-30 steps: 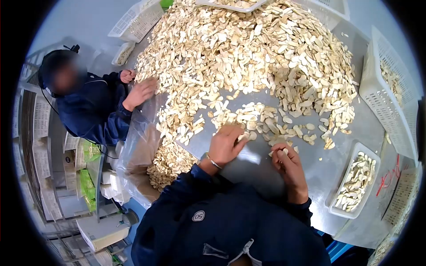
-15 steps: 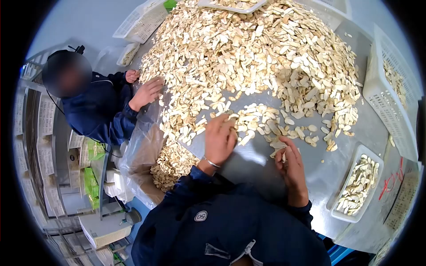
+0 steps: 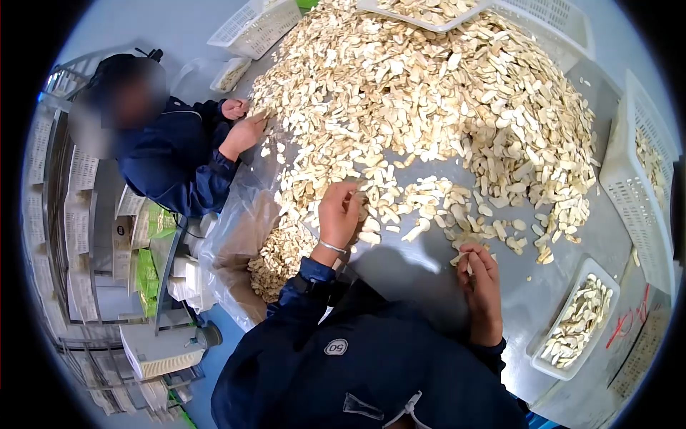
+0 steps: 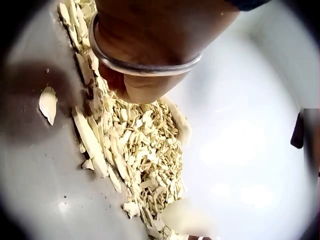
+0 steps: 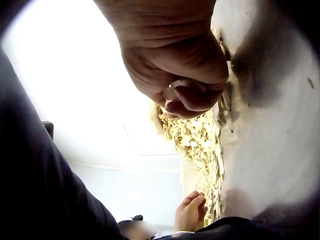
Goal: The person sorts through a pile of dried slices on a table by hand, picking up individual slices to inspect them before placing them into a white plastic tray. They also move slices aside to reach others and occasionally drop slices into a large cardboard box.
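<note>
A big heap of pale dried slices (image 3: 429, 93) covers the grey metal table (image 3: 414, 268). My left hand (image 3: 341, 207), with a metal bangle (image 4: 145, 67) on the wrist, rests fingers-down on loose slices (image 4: 145, 150) at the heap's near edge. The left wrist view shows only the heel of that hand (image 4: 145, 87), so its fingers are hidden. My right hand (image 3: 477, 268) hovers just above the table to the right, fingers curled round a few slices. In the right wrist view, a pale slice (image 5: 171, 92) shows between the curled fingers (image 5: 192, 102).
A small white tray (image 3: 537, 350) of slices sits at the near right, and a white basket (image 3: 629, 179) stands beyond it. Another person (image 3: 164, 157) works at the heap's left side. A clear plastic bag (image 3: 236, 250) holding slices hangs off the table's left edge.
My left hand has slid left and away along the heap's edge. My right hand has moved slightly right, still curled round its slices. The other person's hands have shifted farther up the heap.
</note>
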Demonstrator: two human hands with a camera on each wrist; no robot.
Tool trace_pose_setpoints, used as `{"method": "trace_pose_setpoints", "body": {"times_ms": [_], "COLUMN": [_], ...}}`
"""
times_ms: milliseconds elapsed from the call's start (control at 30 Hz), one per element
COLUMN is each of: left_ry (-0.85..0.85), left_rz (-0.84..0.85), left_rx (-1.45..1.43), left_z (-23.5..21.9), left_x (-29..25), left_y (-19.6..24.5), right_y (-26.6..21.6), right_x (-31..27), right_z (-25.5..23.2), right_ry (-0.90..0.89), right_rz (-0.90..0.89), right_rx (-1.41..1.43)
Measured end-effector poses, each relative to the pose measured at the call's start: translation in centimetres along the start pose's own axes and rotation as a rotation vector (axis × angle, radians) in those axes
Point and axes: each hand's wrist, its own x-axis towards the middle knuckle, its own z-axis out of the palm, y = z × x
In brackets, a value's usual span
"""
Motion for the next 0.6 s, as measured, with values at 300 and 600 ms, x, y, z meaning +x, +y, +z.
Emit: {"method": "trace_pose_setpoints", "body": {"times_ms": [300, 600], "left_ry": [-0.233, 0.036], "left_rz": [0.248, 0.041], "left_rx": [0.106, 0.091], "left_z": [1.0, -3.5], "left_x": [0.7, 0.5], "left_y": [1.7, -0.6], "right_y": [-0.1, 0.1], "right_x": [0.0, 0.1], "right_z": [0.1, 0.1], "right_ry": [0.003, 0.021], "right_rz": [-0.03, -0.019], "right_rx": [-0.015, 0.005]}}
